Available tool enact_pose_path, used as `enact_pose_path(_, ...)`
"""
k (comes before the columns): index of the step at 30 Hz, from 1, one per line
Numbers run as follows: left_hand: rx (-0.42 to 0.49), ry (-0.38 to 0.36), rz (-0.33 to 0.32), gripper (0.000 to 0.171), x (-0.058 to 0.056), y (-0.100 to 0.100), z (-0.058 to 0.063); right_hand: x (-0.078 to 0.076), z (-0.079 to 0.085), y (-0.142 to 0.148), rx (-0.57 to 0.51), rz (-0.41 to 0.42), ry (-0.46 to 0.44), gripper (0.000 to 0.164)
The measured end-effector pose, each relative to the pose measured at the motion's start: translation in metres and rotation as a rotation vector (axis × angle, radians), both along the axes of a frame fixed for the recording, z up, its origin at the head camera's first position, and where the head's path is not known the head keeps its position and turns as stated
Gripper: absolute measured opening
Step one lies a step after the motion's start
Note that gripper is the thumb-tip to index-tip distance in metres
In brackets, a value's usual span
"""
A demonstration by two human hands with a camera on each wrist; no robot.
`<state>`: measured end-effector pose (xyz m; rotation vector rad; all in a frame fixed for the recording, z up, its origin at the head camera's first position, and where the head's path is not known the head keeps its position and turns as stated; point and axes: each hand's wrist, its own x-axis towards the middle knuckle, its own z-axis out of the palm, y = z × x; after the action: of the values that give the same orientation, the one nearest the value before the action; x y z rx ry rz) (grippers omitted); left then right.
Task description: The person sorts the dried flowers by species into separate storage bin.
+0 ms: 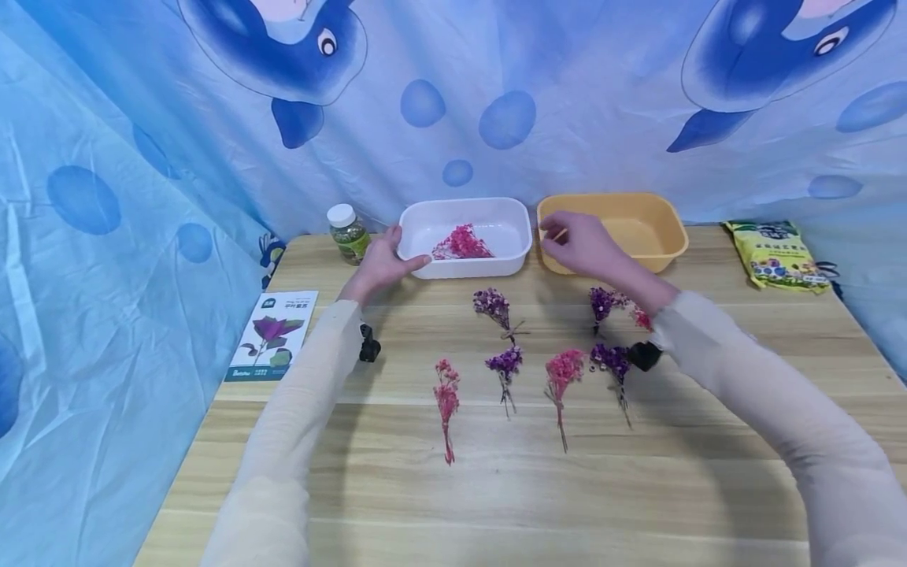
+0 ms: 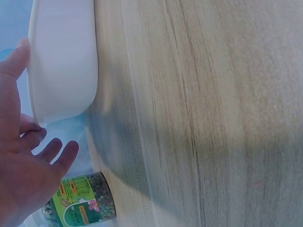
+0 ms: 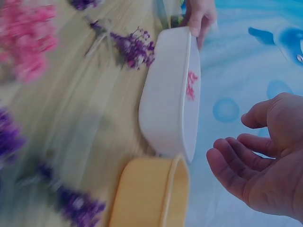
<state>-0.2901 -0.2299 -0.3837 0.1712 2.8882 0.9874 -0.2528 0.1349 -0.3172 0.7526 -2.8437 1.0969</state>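
Observation:
At the back of the table, a white plastic basin (image 1: 471,268) holds a pink dried-flower bunch (image 1: 464,242). My left hand (image 1: 383,261) grips the basin's left corner, thumb on the front rim; in the left wrist view its other fingers spread loosely beside the basin (image 2: 64,61). My right hand (image 1: 583,242) hovers over the left rim of a yellow basin (image 1: 655,228), fingers loosely bent and holding nothing, as the right wrist view also shows. Several small dried-flower bunches lie in front, including a purple one (image 1: 505,362) and a pink one (image 1: 564,370).
A jar with a white lid (image 1: 349,235) stands left of the white basin. A flower-picture packet (image 1: 272,335) lies at the left edge, and a yellow-green bag (image 1: 775,256) at the back right. Behind the table hangs a blue whale-print curtain (image 1: 567,79).

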Motion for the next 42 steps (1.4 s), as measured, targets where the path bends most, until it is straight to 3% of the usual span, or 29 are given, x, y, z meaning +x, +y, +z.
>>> enact_pose_path(10, -0.019, 0.002, 0.003, 0.104, 0.0, 0.0, -0.001, 0.041, -0.012, 0.075, 0.039, -0.087, -0.023, 0.042)
enact_pose_path(16, -0.011, 0.019, -0.003, 0.104, 0.001, 0.001, 0.001, 0.063, -0.022, 0.107, 0.057, -0.146, -0.104, 0.057)
enact_pose_path(24, -0.009, 0.017, -0.014, 0.105, -0.002, 0.002, -0.001, 0.089, -0.043, 0.142, 0.068, -0.282, -0.134, 0.071)
enact_pose_path(32, -0.017, 0.021, -0.014, 0.104, 0.0, -0.001, -0.001, 0.094, -0.063, 0.157, 0.186, -0.297, -0.242, 0.084)
enact_pose_path(42, -0.029, 0.026, -0.01, 0.103, 0.001, 0.001, 0.001, 0.087, -0.081, 0.154, 0.183, -0.281, -0.221, 0.085)
